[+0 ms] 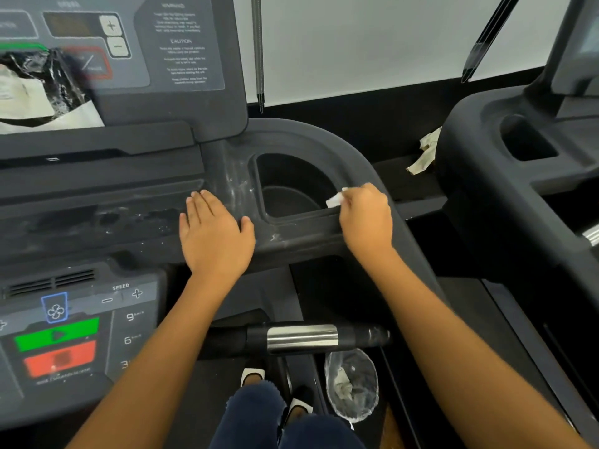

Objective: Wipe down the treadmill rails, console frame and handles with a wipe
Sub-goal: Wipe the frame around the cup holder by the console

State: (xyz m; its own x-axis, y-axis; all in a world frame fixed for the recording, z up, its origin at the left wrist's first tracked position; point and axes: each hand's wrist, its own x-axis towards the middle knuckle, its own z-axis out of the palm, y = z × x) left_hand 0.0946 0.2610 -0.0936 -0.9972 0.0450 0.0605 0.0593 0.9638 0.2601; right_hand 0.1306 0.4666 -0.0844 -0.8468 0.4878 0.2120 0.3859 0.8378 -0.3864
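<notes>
The dark grey treadmill console frame (291, 134) fills the middle, with a cup holder recess (288, 186) on its right side. My right hand (366, 218) pinches a small white wipe (334, 200) against the recess's right rim. My left hand (214, 234) lies flat with straight fingers on the dusty frame left of the recess. Below my arms runs a black handle with a chrome sensor band (301, 338). White streaks mark the frame between the hands.
The control panel (64, 335) with green and red buttons is at lower left, the display screen (113, 43) at upper left. A plastic-lined bin (351, 384) holding used wipes stands on the deck. A crumpled cloth (424, 153) lies by the neighbouring treadmill (518, 150).
</notes>
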